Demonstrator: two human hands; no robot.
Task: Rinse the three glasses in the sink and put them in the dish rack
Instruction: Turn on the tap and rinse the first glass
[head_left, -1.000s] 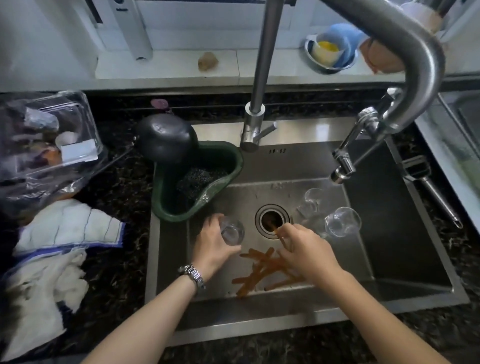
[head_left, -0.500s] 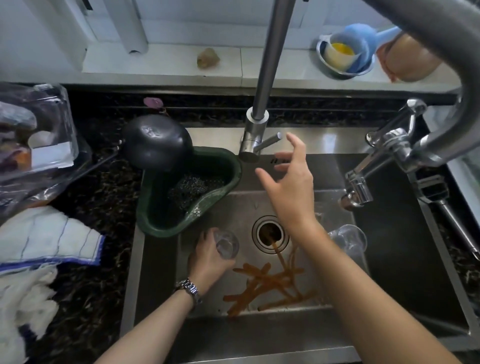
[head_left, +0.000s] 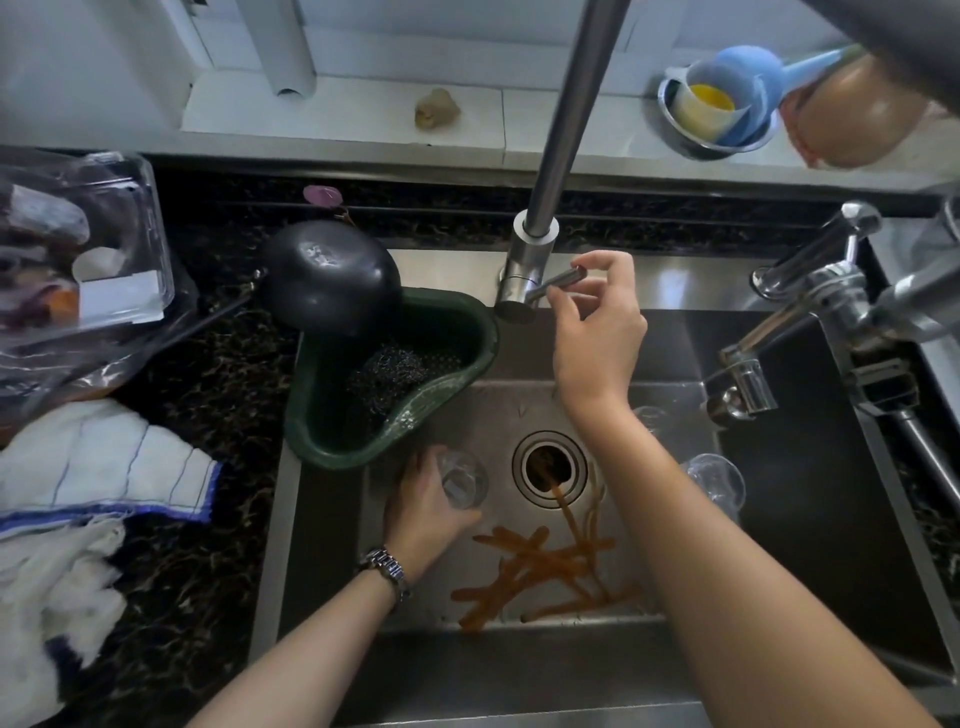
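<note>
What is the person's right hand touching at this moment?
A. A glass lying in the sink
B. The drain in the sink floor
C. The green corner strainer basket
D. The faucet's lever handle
D: the right hand pinches the faucet lever at the tap's base, while the left hand holds a glass low in the sink.

Dark green strainer basket at the sink's back-left corner; orange-brown peelings near its front edge; black speckled counter; white cloth, blue-striped.
</note>
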